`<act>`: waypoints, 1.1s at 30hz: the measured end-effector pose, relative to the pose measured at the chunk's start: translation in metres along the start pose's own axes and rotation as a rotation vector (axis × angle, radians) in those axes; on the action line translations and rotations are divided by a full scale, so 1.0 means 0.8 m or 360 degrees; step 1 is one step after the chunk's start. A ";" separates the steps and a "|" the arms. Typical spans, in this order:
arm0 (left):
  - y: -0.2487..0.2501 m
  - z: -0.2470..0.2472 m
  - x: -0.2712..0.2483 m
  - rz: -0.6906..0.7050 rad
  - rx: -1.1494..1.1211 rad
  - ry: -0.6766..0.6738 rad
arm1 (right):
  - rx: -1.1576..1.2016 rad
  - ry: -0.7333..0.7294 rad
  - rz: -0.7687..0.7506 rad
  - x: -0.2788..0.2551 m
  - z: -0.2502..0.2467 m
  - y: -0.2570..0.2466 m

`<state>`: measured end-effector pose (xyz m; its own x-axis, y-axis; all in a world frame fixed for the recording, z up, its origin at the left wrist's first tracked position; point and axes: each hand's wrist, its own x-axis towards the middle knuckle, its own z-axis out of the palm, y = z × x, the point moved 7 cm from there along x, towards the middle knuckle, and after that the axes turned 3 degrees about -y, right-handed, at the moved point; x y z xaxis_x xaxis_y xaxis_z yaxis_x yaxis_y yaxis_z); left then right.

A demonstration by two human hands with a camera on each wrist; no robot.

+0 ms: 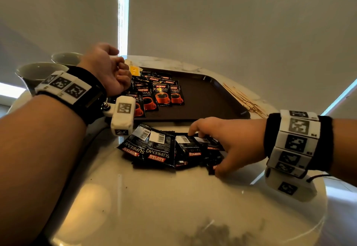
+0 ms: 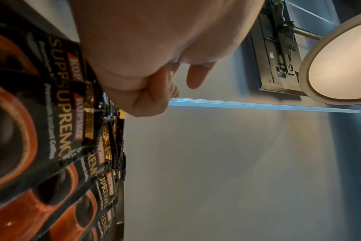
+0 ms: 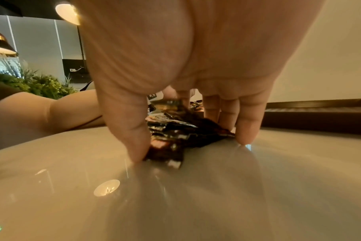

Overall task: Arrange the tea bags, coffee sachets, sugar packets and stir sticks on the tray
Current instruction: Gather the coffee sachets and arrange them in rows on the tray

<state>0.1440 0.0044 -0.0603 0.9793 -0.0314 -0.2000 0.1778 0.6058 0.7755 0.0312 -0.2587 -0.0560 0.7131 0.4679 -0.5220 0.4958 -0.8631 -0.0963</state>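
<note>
1. At far left, two grey cups point(image 1: 38, 72) stand at the edge of a pale, glossy round table point(image 1: 154, 197).
2. The left hand point(image 1: 108, 70) hovers above the left end of a dark brown tray point(image 1: 208, 95). Its fingers are curled into a loose fist and hold nothing.
3. Beneath that hand, black coffee sachets point(image 1: 162, 95) lie face up on the tray in overlapping rows. A yellow packet point(image 1: 133, 70) sits at the tray's far left corner.
4. On the table just in front of the tray lies a loose pile of sachets point(image 1: 154, 149), mostly back side up.
5. The right hand point(image 1: 229, 145) reaches down onto the pile's right end, thumb and fingers spread and pinching several sachets between them.
6. Wooden stir sticks point(image 1: 245, 99) lie on the table beside the tray's right edge.
</note>
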 end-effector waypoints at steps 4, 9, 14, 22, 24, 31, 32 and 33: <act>-0.003 -0.001 -0.001 -0.0025 0.0002 0.0001 | -0.0133 0.0115 -0.0134 0.001 -0.006 -0.004; -0.004 0.005 -0.003 -0.0027 0.0030 -0.0011 | -0.0234 0.0260 -0.0290 0.002 -0.013 -0.013; -0.006 0.011 -0.003 -0.0054 0.0021 -0.0057 | -0.0243 0.0447 -0.0302 -0.002 -0.027 -0.008; -0.011 0.027 -0.008 -0.0103 0.0036 -0.0203 | 0.0067 0.0826 -0.0322 -0.018 -0.081 0.006; -0.011 0.031 -0.011 -0.0096 0.0060 -0.0205 | 0.0126 0.0949 -0.0345 -0.021 -0.105 0.002; -0.021 0.053 -0.025 -0.0228 0.0180 -0.0419 | 0.0121 0.1498 -0.0438 -0.001 -0.178 -0.035; -0.023 0.056 -0.025 -0.0249 0.0205 -0.0475 | 0.0090 0.1529 -0.0471 0.006 -0.184 -0.045; -0.024 0.060 -0.026 -0.0267 0.0218 -0.0542 | 0.0062 0.1545 -0.0493 0.012 -0.189 -0.056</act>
<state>0.1248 -0.0448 -0.0428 0.9075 -0.3965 -0.1386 0.3268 0.4591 0.8261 0.0910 -0.1865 0.0713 0.6590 0.6088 0.4417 0.7225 -0.6755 -0.1470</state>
